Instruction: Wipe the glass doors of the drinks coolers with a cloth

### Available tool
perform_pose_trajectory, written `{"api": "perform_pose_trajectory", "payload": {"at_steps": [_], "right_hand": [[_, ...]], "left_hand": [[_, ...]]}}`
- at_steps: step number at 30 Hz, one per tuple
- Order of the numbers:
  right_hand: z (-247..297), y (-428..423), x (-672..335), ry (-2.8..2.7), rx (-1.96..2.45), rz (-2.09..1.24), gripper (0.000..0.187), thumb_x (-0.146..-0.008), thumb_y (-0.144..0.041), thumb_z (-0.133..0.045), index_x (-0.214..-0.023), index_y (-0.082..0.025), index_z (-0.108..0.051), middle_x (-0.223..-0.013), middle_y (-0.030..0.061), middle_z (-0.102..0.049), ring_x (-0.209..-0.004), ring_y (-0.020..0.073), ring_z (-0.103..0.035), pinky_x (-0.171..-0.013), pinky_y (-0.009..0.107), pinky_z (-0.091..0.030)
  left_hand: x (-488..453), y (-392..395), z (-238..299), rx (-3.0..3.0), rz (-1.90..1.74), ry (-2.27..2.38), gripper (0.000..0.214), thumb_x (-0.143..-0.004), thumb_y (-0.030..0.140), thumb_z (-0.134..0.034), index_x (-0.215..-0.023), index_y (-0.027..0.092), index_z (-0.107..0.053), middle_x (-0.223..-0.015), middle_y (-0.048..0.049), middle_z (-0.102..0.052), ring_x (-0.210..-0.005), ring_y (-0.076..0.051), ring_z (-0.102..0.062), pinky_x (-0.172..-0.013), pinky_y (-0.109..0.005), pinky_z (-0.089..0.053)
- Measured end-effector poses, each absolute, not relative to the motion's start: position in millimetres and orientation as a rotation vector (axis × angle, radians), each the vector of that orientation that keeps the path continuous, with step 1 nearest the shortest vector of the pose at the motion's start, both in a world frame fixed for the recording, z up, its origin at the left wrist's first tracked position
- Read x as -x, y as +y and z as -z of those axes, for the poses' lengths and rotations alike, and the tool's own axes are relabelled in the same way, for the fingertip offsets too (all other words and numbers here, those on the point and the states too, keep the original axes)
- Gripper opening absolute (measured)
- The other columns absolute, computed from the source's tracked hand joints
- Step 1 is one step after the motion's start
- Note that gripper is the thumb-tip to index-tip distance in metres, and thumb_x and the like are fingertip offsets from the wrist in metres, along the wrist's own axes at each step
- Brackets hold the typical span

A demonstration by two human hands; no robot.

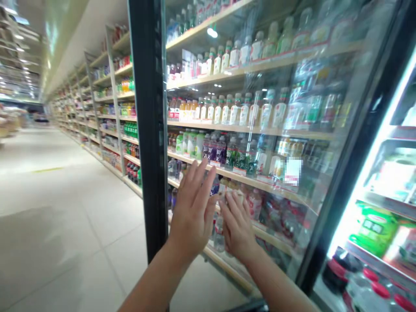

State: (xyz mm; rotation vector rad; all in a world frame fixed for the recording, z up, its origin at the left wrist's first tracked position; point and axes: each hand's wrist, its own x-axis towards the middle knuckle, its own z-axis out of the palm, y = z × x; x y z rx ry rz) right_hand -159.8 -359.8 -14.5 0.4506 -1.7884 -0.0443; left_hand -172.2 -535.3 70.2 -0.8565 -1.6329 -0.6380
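Observation:
Both my hands are raised in front of a glass cooler door (208, 84) with a black frame (147, 130). My left hand (193, 203) is open, its back toward me and its fingers stretched upward, with the thumb pointing to the right. Beside it my right hand (238, 223) is lower, fingers extended and slightly bent, close to the left thumb. I see nothing held in either one. Whether the fingertips press on the glass, I cannot tell. Shelved bottles show in the pane, among them dark purple bottles (216, 148) and white-and-green bottles (191, 143).
A long run of drink shelves (113, 93) stretches away on the left beside a pale tiled floor (74, 229). At the right is a lit cooler interior with a green package (373, 227) on a shelf and red-capped bottles (378, 290) below.

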Motion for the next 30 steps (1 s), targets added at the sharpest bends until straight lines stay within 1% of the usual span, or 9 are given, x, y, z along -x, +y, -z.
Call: {"api": "perform_pose_trajectory", "payload": {"at_steps": [3, 6, 8, 12, 15, 18, 22, 26, 30], "right_hand": [[-28.5, -352.1, 165.9, -1.692, -0.307, -0.092, 0.069, -0.098, -0.01, -0.04, -0.163, -0.023, -0.02, -0.164, 0.0086, -0.034, -0.157, 0.0243, -0.021, -0.128, 0.055, -0.022], [-50.9, -354.7, 170.6, -1.571, -0.133, -0.301, 0.067, -0.101, -0.017, -0.038, -0.164, -0.022, -0.015, -0.168, 0.0104, -0.021, -0.158, 0.0291, -0.016, -0.125, 0.062, -0.026], [-54.0, -356.2, 171.4, -1.628, -0.208, -0.257, 0.07, -0.101, -0.016, -0.038, -0.165, -0.021, -0.011, -0.169, 0.0102, -0.017, -0.158, 0.0291, -0.015, -0.125, 0.061, -0.027], [-54.9, -335.1, 171.1, -1.722, -0.462, -0.004, 0.073, -0.098, -0.013, -0.042, -0.164, -0.024, -0.014, -0.166, 0.0086, -0.029, -0.156, 0.0253, -0.023, -0.126, 0.054, -0.03], [-58.7, -315.1, 172.8, -1.539, -0.221, -0.194, 0.064, -0.101, -0.018, -0.041, -0.162, -0.024, -0.023, -0.165, 0.0116, -0.03, -0.154, 0.0277, -0.028, -0.124, 0.06, -0.031], [-59.0, -318.0, 173.4, -1.499, -0.169, -0.255, 0.064, -0.101, -0.017, -0.039, -0.162, -0.02, -0.023, -0.167, 0.0133, -0.025, -0.156, 0.0295, -0.024, -0.124, 0.062, -0.03], [-65.9, -330.1, 174.0, -1.693, -0.429, 0.007, 0.069, -0.099, -0.014, -0.04, -0.164, -0.023, -0.019, -0.166, 0.0101, -0.03, -0.156, 0.0272, -0.023, -0.125, 0.057, -0.031], [-86.3, -330.8, 181.7, -1.478, -0.127, -0.216, 0.062, -0.101, -0.017, -0.037, -0.161, -0.02, -0.026, -0.164, 0.0141, -0.032, -0.155, 0.0283, -0.027, -0.123, 0.062, -0.032], [-90.1, -351.7, 184.8, -1.586, -0.292, -0.132, 0.068, -0.098, -0.014, -0.038, -0.163, -0.018, -0.018, -0.167, 0.013, -0.026, -0.158, 0.0284, -0.017, -0.125, 0.059, -0.029]], "left_hand": [[187.5, -529.2, -85.9, 0.749, 0.484, -1.561, 0.054, -0.104, 0.018, -0.042, -0.158, 0.021, -0.033, -0.16, -0.0118, -0.041, -0.156, -0.029, -0.02, -0.127, -0.054, -0.021], [199.4, -524.4, -100.0, 0.597, 0.42, -1.628, 0.061, -0.104, 0.025, -0.047, -0.161, 0.019, -0.027, -0.165, -0.011, -0.031, -0.157, -0.031, -0.011, -0.129, -0.057, -0.011], [203.3, -522.1, -104.3, 0.552, 0.391, -1.687, 0.066, -0.104, 0.03, -0.048, -0.163, 0.018, -0.022, -0.167, -0.0113, -0.023, -0.157, -0.032, -0.007, -0.129, -0.059, -0.007], [205.5, -520.7, -102.1, 0.535, 0.315, -1.735, 0.07, -0.104, 0.034, -0.048, -0.164, 0.015, -0.016, -0.168, -0.0124, -0.015, -0.157, -0.034, -0.003, -0.128, -0.061, -0.007], [205.3, -520.7, -99.2, 0.539, 0.305, -1.749, 0.072, -0.104, 0.034, -0.048, -0.164, 0.016, -0.013, -0.169, -0.012, -0.014, -0.157, -0.035, -0.002, -0.127, -0.062, -0.009], [204.5, -520.1, -98.8, 0.543, 0.327, -1.746, 0.071, -0.104, 0.034, -0.047, -0.164, 0.016, -0.013, -0.169, -0.0123, -0.014, -0.157, -0.034, -0.001, -0.127, -0.063, -0.01], [204.5, -519.3, -98.7, 0.531, 0.332, -1.744, 0.069, -0.105, 0.034, -0.046, -0.164, 0.015, -0.016, -0.168, -0.012, -0.015, -0.157, -0.033, -0.001, -0.128, -0.061, -0.01], [207.4, -519.3, -97.7, 0.526, 0.318, -1.744, 0.067, -0.104, 0.033, -0.045, -0.163, 0.014, -0.019, -0.169, -0.0117, -0.014, -0.157, -0.033, 0.0, -0.128, -0.061, -0.01], [211.3, -519.7, -98.3, 0.524, 0.331, -1.74, 0.067, -0.103, 0.032, -0.047, -0.163, 0.015, -0.022, -0.168, -0.0124, -0.017, -0.157, -0.033, -0.004, -0.128, -0.06, -0.011]]}}
